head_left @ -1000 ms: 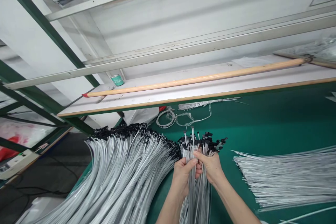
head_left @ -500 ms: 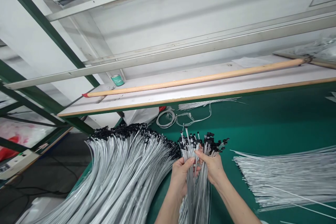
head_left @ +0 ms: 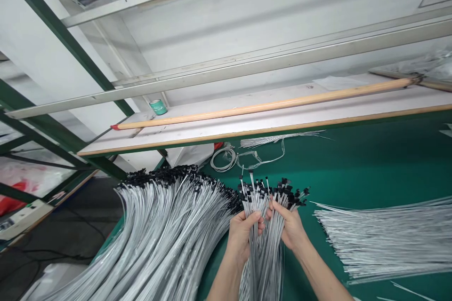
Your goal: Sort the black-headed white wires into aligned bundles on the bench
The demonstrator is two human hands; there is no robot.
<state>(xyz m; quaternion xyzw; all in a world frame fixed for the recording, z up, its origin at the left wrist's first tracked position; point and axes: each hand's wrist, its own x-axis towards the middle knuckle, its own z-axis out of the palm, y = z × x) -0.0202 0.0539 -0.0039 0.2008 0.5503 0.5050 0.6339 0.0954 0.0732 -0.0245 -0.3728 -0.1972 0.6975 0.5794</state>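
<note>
Both my hands grip one bundle of thin grey wires with black end caps (head_left: 264, 244), held upright over the green table (head_left: 370, 169). My left hand (head_left: 242, 235) is closed round the bundle's left side, just below the caps. My right hand (head_left: 290, 226) is closed on the right side, fingers among the wires. The black caps (head_left: 271, 193) fan out above my fingers.
A big heap of the same capped wires (head_left: 158, 235) lies to the left, hanging over the table edge. Bare grey wires (head_left: 388, 240) lie spread at the right. A coiled wire (head_left: 226, 157), a long wooden pole (head_left: 264, 106) and a green tape roll (head_left: 157, 107) sit behind on a white shelf.
My hands have shifted slightly on the bundle and parted it a little. The caps now spread into two tufts. The view has barely moved.
</note>
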